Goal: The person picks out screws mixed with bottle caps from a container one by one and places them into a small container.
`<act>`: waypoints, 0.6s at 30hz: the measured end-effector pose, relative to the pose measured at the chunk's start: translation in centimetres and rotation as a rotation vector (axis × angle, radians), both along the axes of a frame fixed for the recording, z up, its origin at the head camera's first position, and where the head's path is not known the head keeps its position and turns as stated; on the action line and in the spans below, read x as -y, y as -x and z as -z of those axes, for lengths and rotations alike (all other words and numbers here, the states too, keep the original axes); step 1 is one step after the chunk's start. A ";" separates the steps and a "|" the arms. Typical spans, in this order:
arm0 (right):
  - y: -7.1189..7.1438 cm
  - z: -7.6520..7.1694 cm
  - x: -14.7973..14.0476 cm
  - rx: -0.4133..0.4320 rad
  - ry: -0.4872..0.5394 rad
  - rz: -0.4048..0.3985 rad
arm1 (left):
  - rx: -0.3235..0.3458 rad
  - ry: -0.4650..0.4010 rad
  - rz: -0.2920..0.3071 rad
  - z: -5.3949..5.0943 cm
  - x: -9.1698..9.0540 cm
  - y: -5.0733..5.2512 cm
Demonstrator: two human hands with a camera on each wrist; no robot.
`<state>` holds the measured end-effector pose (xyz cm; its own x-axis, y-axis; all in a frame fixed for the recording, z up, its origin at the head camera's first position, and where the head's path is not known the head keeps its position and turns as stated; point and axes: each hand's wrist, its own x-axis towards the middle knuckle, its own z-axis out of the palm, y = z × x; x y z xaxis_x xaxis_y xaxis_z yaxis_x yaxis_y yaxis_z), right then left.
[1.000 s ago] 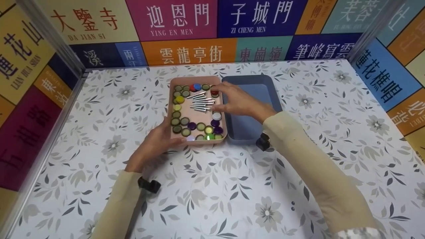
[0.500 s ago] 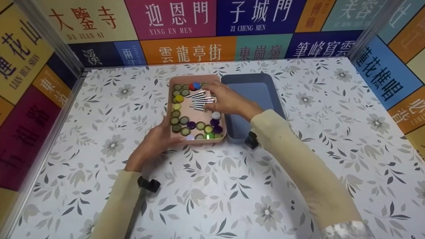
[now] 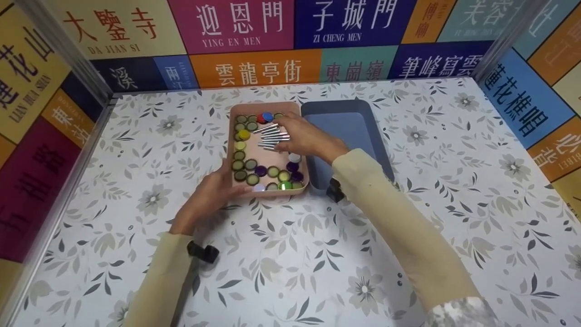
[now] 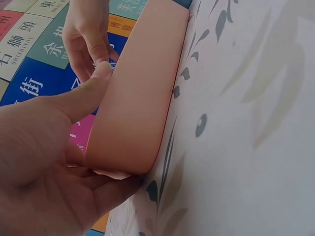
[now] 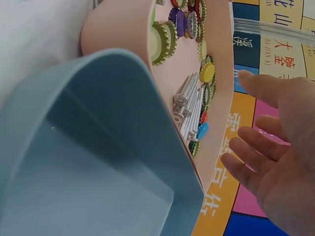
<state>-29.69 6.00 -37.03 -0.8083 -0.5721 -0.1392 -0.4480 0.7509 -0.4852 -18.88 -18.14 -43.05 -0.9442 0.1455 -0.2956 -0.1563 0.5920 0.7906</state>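
Note:
A pink tray point(image 3: 268, 158) holds a bunch of silver nail-like pieces point(image 3: 272, 136) with round heads, ringed by bottle caps point(image 3: 239, 155) of several colours. At the tray's near left corner, my left hand point(image 3: 209, 190) grips it, thumb at the rim and fingers round the outside, as the left wrist view confirms. My right hand point(image 3: 303, 135) hovers over the tray's right side, close to the heads of the nail-like pieces. In the right wrist view, the right hand's fingers point(image 5: 251, 152) are loosely spread and hold nothing. That hand covers some caps along the right wall.
A blue-grey tray point(image 3: 338, 131) stands against the pink tray's right side, with the right forearm passing over it. Both lie on a table point(image 3: 290, 272) with a floral cover. Printed panels point(image 3: 254, 68) wall in the back and sides.
My right hand has moved left, from the pink tray's right rim to above the heads of the nail-like pieces. The left hand keeps its grip on the tray.

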 end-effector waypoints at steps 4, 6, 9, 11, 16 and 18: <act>0.5 -0.1 0.3 -0.028 -0.010 -0.010 | -0.002 -0.027 0.005 -0.1 -0.1 0.0; 0.7 -0.3 0.6 -0.035 -0.013 -0.007 | 0.000 -0.034 0.007 -0.1 -0.1 0.0; 1.0 -0.5 1.1 -0.046 -0.027 -0.008 | 0.015 -0.025 -0.002 -0.1 0.0 0.0; 1.1 -0.6 1.5 -0.058 -0.028 -0.014 | 0.030 -0.017 -0.012 -0.1 0.0 0.0; 1.2 -0.5 2.3 -0.089 -0.027 -0.021 | 0.046 -0.027 -0.022 -0.1 0.0 0.1; 1.3 -0.4 2.4 -0.083 -0.035 -0.014 | 0.047 -0.043 -0.027 -0.2 0.1 0.1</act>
<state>-30.96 3.56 -36.60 -0.8099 -0.5793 -0.0922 -0.4959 0.7601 -0.4198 -19.00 -18.20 -42.89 -0.9332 0.1339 -0.3336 -0.2089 0.5532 0.8064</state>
